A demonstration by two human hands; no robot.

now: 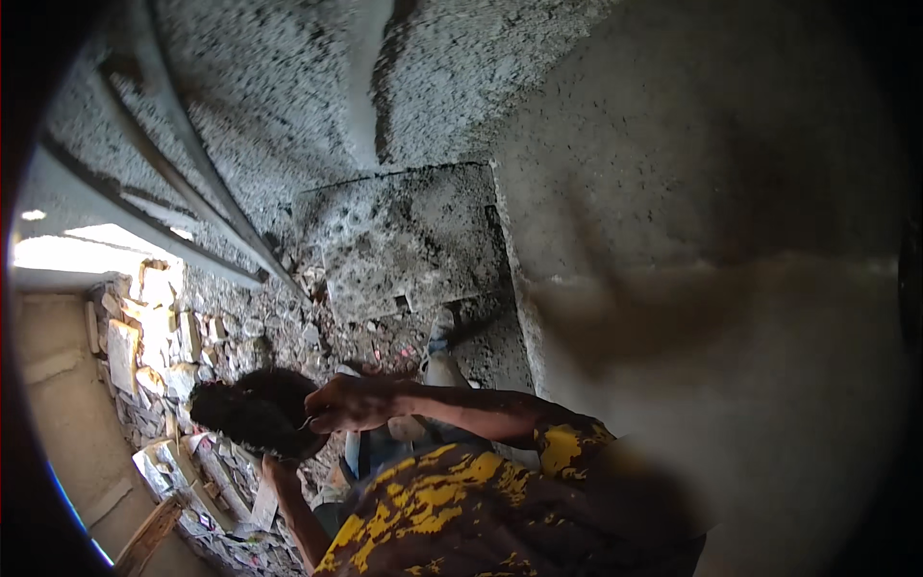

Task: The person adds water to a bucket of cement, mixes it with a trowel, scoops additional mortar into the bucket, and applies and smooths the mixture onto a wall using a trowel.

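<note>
A dark, rounded, pan-like object (231, 415) with a rough edge is held out at the lower left, in front of my body. My left hand (279, 469) grips its near edge from below, its fingers mostly hidden behind it. Over the object's right side, my right hand (351, 402) is closed in a fist. A thin, light metal piece (307, 423) shows beside its fingers, like the neck of a small hand tool; the rest of that tool is lost against the dark object.
A smooth grey wall (711, 365) fills the right side. Beyond my feet lies a spattered square slab (404, 240). Broken bricks and rubble (183, 346) cover the ground at left, near a splintered wooden board (149, 539). Long poles (183, 173) lean at upper left.
</note>
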